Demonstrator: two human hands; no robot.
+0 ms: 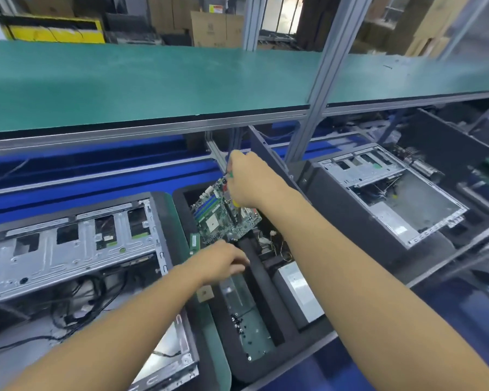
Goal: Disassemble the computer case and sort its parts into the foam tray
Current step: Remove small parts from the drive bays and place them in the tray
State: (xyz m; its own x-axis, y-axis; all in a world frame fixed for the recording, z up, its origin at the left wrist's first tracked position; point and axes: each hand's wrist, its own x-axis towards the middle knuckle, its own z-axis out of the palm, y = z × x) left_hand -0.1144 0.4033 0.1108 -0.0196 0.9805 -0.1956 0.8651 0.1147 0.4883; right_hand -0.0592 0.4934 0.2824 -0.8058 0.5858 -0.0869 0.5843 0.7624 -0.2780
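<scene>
1. The motherboard is tilted and held up over the far compartment of the foam tray. Its near corner sits low toward the tray's middle divider. It is not yet seated.
2. The right hand is clamped on the board's far edge, fingers curled over it. A tool with a coloured handle appears tucked in the same grip, but I cannot tell exactly how.
3. The left hand reaches in just below the board's near corner with fingers loose and apart. I see nothing held in it.
4. Handling judgement: the board looks light, thin and stiff, but fragile. Hold it by bare edges or corners, never by the socket, slots or soldered parts. A one-edge grip lets it swing, so supporting the near edge with the second hand seems wise.
5. The foam should be soft and forgiving, but a snug pocket could snag the connectors, so lower the board flat.
6. Other tray contents:
   - a memory stick by the left edge
   - screws in the near middle compartment
   - a power supply along the right side
7. The computer case lies open left of the tray, with cables spilling out. A second case lies well to the right.
</scene>
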